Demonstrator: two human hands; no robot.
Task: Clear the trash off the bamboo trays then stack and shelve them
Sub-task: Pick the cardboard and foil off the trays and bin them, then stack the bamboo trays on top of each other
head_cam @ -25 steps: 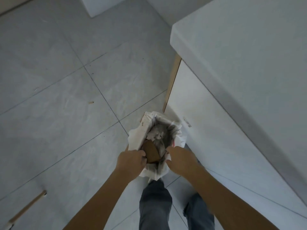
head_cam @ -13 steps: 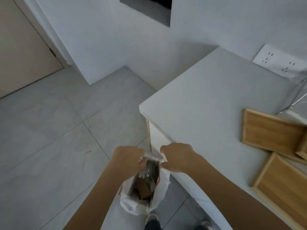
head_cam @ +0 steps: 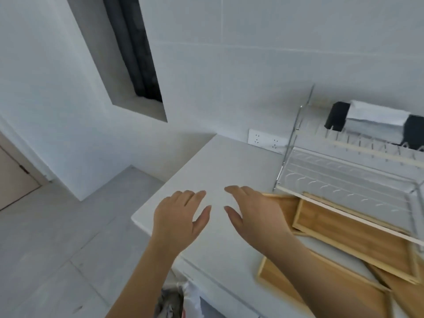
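Several bamboo trays lie overlapping on the white counter at the right: one long tray on top, another tray under it near the front, a third tray behind my right hand. They look bare inside. My left hand hovers over the counter's left corner, fingers apart, holding nothing. My right hand is spread open too, just left of the trays and partly covering the far one. A white trash bag with crumpled waste sits on the floor below the counter edge.
A metal dish rack stands on the counter behind the trays, a black-and-white roll on its upper tier. A wall socket is at the counter's back. Grey tiled floor lies to the left, with a door at far left.
Both hands have let go of the trash bag and risen over the counter, fingers spread. My view has swung up from the floor to the counter, trays and dish rack.
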